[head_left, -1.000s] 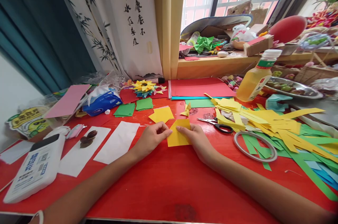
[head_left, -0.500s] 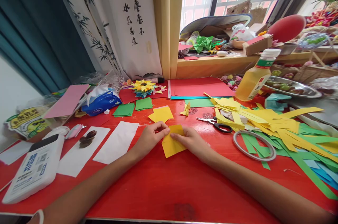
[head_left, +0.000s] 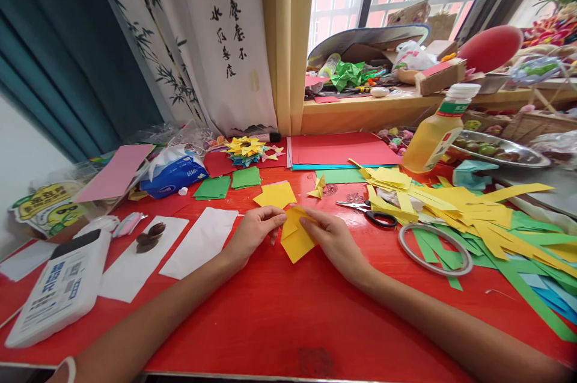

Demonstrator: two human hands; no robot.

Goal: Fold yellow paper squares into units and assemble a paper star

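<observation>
Two hands, two green paper stacks

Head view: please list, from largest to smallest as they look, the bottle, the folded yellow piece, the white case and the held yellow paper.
1. White case
2. Bottle
3. Held yellow paper
4. Folded yellow piece
Nearness to the camera differs, so true sizes are unsure.

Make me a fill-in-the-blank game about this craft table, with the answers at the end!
1. The right hand is holding a piece of paper that is coloured ____.
2. The scissors on the table have handles that are coloured ____.
3. The bottle has a cap that is coloured ____.
4. The blue tissue pack lies on the person's ____ side of the table.

Missing words: yellow; black; white; left.
</observation>
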